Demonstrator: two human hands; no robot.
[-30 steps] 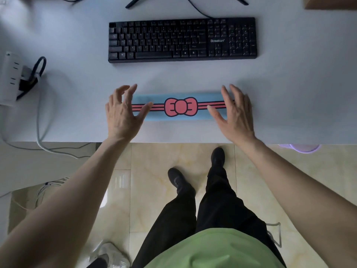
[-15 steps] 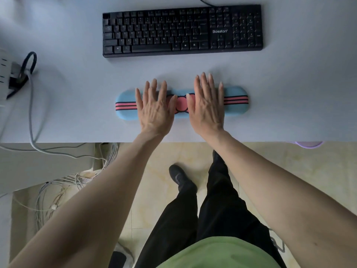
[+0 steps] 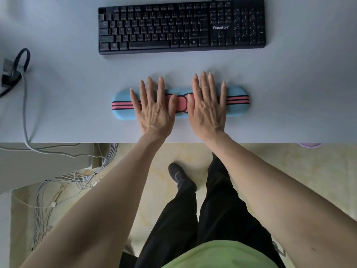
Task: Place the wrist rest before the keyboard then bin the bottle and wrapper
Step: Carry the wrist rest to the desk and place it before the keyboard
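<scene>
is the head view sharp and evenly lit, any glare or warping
Head view: sharp on the black keyboard, brand print readable; soft, even light, only faint shadows by both hands on the blue wrist rest with pink bow; no glare; the white desk dims toward the corners.

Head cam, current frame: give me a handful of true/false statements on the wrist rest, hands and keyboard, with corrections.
1. Both hands lie flat, palms down, on the wrist rest. True: left hand and right hand press on its middle.
2. The wrist rest touches the keyboard. False: a strip of bare desk separates them.
3. The wrist rest is blue with a pink bow and stripes. True.
4. The left hand holds a bottle. False: it holds nothing, and no bottle or wrapper is in view.
5. The keyboard is white. False: it is black, marked Bosston.
</scene>
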